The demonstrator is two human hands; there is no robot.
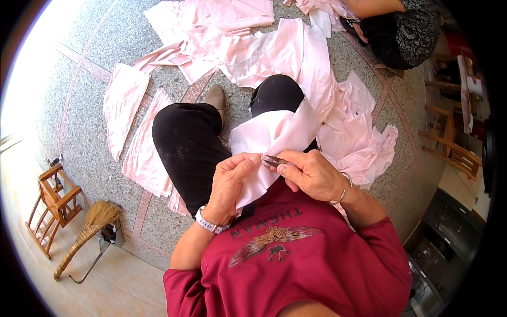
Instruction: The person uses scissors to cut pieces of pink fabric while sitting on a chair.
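Across my lap lies a pale pink piece of fabric (264, 129), part of it draped over my right knee. My left hand (234, 177) pinches its edge between thumb and fingers, in front of my belly. In my right hand (311, 171) are small dark thread snips (275, 161), their pointed blades aimed left at the pinched edge. The blade tips lie right beside my left fingertips; whether they touch the cloth I cannot tell.
More pink fabric pieces (296, 50) spread over the speckled floor (100, 47) ahead of and around my feet. Another person (396, 31) sits at the upper right. A wooden stool (57, 198), a straw broom (92, 227) and a dustpan (113, 238) stand at left; wooden chairs (451, 142) at right.
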